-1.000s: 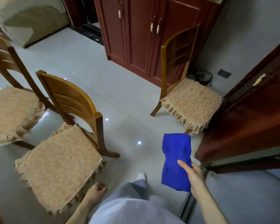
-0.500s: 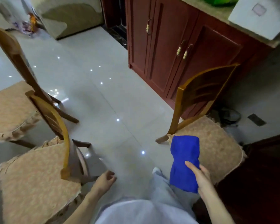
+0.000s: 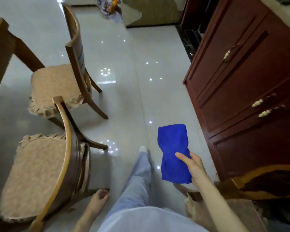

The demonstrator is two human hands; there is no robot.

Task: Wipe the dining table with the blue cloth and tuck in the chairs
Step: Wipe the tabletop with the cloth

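Open floor (image 3: 129, 101) runs ahead between two chairs (image 3: 60, 91) and the cabinet (image 3: 251, 84).

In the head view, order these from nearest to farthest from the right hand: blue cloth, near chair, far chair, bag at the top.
1. Blue cloth, held in the right hand.
2. Near chair, lower left.
3. Far chair, left, further ahead.
4. Bag, top centre.

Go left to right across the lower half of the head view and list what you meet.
Near chair → left hand → trouser leg → blue cloth → right hand → red-brown cabinet.
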